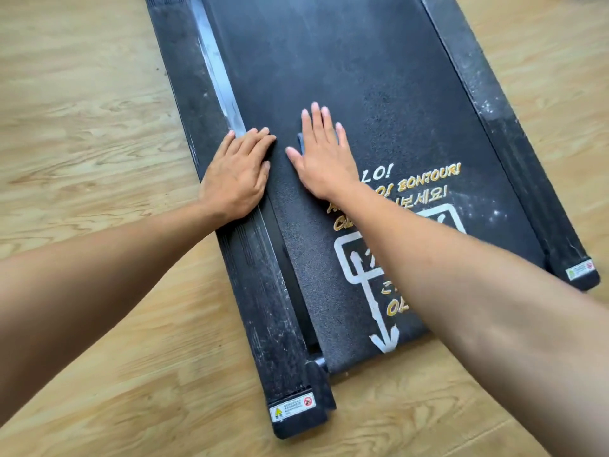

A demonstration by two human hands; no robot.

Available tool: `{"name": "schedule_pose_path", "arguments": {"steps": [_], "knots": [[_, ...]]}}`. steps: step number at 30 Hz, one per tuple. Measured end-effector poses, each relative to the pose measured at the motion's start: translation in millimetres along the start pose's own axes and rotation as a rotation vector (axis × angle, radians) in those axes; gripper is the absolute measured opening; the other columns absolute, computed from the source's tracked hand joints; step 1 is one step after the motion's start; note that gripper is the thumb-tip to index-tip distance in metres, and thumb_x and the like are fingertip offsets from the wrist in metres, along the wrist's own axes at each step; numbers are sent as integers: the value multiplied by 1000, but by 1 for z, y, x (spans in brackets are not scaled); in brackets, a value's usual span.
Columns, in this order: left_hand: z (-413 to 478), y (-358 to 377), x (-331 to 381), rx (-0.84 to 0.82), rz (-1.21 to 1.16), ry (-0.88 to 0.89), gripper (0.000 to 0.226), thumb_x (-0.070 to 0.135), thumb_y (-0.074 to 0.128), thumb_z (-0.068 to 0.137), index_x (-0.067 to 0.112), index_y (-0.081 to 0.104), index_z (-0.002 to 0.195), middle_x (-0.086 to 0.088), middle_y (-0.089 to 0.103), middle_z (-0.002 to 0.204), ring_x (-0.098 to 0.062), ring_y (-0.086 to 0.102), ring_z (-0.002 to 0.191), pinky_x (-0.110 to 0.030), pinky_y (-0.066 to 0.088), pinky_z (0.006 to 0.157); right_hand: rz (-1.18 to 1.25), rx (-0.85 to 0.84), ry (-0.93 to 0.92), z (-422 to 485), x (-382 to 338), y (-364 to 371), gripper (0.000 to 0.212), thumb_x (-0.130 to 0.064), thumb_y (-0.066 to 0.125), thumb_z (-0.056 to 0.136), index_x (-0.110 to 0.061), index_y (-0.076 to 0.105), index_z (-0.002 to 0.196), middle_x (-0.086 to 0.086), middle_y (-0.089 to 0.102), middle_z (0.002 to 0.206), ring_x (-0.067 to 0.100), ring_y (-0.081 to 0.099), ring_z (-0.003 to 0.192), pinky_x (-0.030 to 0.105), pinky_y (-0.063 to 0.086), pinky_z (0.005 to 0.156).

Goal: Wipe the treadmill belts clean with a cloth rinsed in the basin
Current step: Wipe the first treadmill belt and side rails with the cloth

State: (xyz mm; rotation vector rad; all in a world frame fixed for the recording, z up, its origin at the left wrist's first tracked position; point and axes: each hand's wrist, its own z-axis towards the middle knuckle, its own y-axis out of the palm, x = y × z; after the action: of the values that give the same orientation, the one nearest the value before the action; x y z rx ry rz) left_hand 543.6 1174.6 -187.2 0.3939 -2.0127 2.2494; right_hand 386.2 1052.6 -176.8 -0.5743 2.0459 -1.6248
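Head view, cloth [300, 141] mostly hidden under flat right hand [321, 159], belt [362, 77] cropped

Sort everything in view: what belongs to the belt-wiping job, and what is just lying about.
Job:
black textured treadmill belt
small dark blue cloth, flat under the right hand
left hand, resting at the belt's left edge

Just there:
light wood-grain floor
dusty black side rails
white warning stickers at the rail ends
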Motion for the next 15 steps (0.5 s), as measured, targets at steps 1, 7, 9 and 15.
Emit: {"name": "schedule_pose_path", "arguments": {"steps": [1, 7, 9, 15], "knots": [[0, 0, -2, -7, -4, 2, 50, 28, 40, 109, 16, 40, 158, -4, 40, 166, -25, 33, 154, -45, 11, 131, -3, -3, -30, -14, 4, 3, 78, -56, 25, 108, -10, 0, 166, 9, -7, 175, 23, -8, 161, 48, 4, 130], [-3, 4, 13, -36, 53, -53, 58, 35, 29, 109, 7, 36, 160, -11, 34, 168, -30, 28, 157, -52, 8, 130, -6, -66, -109, -267, 47, 49, 76, -53, 27, 108, -9, 7, 166, 6, -5, 175, 22, -4, 162, 49, 14, 127], [-10, 10, 30, -68, 113, -126, 68, 45, 24, 109, 3, 26, 163, -15, 22, 172, -31, 18, 160, -56, 6, 130, 15, -69, -74, -314, 55, 59, 74, -52, 27, 108, -6, 17, 165, 7, 2, 175, 24, 5, 162, 52, 20, 122], [-26, 27, 61, -128, 253, -103, 81, 56, 16, 105, 1, 14, 164, -19, 5, 174, -46, 4, 160, -71, 5, 124, 45, 53, 10, -178, 19, 52, 73, -49, 31, 105, -10, 17, 166, 8, 8, 175, 21, 5, 162, 48, 12, 129]]}}
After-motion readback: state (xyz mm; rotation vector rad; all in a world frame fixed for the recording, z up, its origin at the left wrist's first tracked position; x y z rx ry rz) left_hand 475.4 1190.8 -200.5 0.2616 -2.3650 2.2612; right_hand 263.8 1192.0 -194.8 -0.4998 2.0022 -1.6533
